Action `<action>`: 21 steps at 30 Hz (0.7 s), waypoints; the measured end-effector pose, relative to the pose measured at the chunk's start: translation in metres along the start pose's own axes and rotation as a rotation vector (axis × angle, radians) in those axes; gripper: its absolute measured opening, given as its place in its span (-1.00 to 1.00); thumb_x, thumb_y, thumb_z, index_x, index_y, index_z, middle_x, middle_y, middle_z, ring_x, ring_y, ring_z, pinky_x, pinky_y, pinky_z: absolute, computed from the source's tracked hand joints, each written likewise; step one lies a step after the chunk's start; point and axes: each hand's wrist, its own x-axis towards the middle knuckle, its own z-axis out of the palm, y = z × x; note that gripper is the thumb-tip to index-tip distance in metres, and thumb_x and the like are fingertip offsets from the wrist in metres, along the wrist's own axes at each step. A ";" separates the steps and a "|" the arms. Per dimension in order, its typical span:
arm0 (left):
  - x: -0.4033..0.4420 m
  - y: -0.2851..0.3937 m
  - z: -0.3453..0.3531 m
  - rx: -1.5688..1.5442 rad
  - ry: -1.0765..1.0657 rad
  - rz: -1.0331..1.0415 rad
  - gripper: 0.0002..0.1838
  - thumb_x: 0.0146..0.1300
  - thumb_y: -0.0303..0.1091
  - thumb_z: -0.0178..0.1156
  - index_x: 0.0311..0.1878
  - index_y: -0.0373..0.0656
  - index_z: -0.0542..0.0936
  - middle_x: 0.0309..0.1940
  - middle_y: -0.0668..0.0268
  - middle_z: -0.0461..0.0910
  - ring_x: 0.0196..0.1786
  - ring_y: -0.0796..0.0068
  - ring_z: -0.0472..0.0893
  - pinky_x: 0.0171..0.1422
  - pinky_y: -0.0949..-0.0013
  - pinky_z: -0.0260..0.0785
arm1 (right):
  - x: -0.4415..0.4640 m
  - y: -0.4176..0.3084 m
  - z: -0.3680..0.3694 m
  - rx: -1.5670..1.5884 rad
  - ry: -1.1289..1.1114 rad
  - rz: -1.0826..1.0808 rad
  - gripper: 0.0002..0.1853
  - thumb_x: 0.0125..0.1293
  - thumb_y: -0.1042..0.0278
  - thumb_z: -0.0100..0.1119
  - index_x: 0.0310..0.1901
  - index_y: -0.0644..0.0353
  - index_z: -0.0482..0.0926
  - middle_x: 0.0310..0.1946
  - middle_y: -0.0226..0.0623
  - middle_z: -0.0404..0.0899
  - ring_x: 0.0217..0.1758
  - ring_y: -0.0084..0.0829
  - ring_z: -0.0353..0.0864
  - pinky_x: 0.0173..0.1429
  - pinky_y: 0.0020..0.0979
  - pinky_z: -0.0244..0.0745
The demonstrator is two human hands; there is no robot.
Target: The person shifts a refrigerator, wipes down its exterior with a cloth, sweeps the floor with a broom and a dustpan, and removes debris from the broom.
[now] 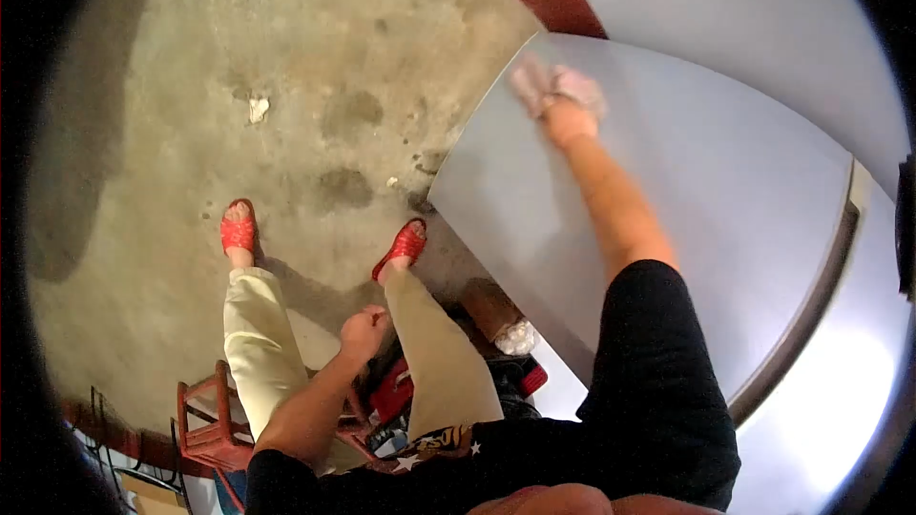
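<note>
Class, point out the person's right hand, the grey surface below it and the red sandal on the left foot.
Right hand [561, 97]: head view, on the middle of the blurred hand.
Grey surface [735, 200]: head view, on its bare area.
Red sandal [239, 236]: head view, on the upper across the foot.

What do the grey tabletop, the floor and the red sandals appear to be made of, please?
Grey tabletop: perhaps laminate, smooth and satin, by its soft, even sheen. Floor: likely bare concrete, dull, from its mottled stains. Sandals: perhaps plastic, straps textured; too small to confirm.
</note>
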 end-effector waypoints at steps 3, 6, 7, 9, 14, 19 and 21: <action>0.023 -0.018 0.024 -0.203 0.026 0.024 -0.73 0.19 -0.23 0.09 -0.12 -0.18 0.53 -0.29 0.09 0.60 -0.20 0.12 0.58 -0.10 0.25 0.39 | -0.025 -0.089 0.046 0.078 -0.099 -0.108 -0.76 0.18 0.20 -0.03 -0.20 -0.01 0.59 -0.17 -0.24 0.61 -0.08 -0.23 0.57 0.04 -0.29 0.42; 0.015 0.025 -0.001 -0.273 0.116 0.197 -0.73 0.18 -0.24 0.13 -0.12 -0.18 0.53 -0.34 0.11 0.60 -0.25 0.18 0.60 -0.15 0.29 0.41 | -0.070 -0.132 0.073 -0.072 -0.387 -0.376 -0.72 0.01 0.14 0.21 -0.20 -0.03 0.58 -0.29 -0.29 0.60 -0.06 -0.25 0.53 0.10 -0.29 0.36; 0.019 0.030 0.000 -0.321 0.139 0.202 -0.73 0.18 -0.25 0.13 -0.12 -0.19 0.53 -0.35 0.11 0.59 -0.27 0.20 0.60 -0.16 0.31 0.41 | -0.061 -0.111 0.141 -0.024 -0.271 -0.522 -0.74 0.02 0.16 0.20 -0.21 -0.04 0.58 -0.29 -0.31 0.60 -0.06 -0.26 0.53 0.07 -0.27 0.39; 0.023 0.042 -0.004 -0.379 0.168 0.218 -0.74 0.18 -0.26 0.14 -0.12 -0.20 0.53 -0.36 0.11 0.59 -0.28 0.22 0.60 -0.17 0.33 0.41 | -0.045 -0.100 0.135 -0.064 -0.205 -0.649 -0.76 0.02 0.17 0.19 -0.23 -0.04 0.59 -0.27 -0.32 0.61 -0.07 -0.26 0.54 0.04 -0.24 0.41; 0.002 0.072 -0.029 -0.570 0.017 0.135 -0.77 0.23 -0.36 0.10 -0.09 -0.26 0.50 -0.32 0.20 0.59 -0.28 0.46 0.58 -0.16 0.44 0.39 | 0.095 -0.068 0.132 -0.151 -0.068 -0.371 -0.74 0.05 0.23 0.09 -0.19 -0.04 0.61 -0.12 -0.26 0.59 -0.01 -0.26 0.55 0.00 -0.23 0.45; -0.019 0.080 -0.050 -1.007 -0.024 0.060 -0.79 0.25 -0.50 0.04 -0.06 -0.30 0.46 -0.23 0.26 0.55 -0.18 0.53 0.52 -0.02 0.49 0.35 | 0.182 0.029 0.036 -0.070 0.384 0.102 -0.49 0.35 -0.01 -0.42 -0.03 0.08 0.54 -0.01 -0.18 0.54 0.10 -0.26 0.47 0.22 -0.24 0.26; -0.019 0.080 -0.046 -1.093 0.000 0.138 -0.80 0.25 -0.54 0.01 -0.06 -0.29 0.44 -0.19 0.28 0.52 -0.12 0.54 0.49 0.03 0.50 0.32 | 0.175 0.046 -0.013 -0.277 0.356 0.167 -0.56 0.35 0.09 -0.33 -0.01 0.12 0.51 0.05 -0.17 0.47 0.14 -0.26 0.43 0.23 -0.23 0.25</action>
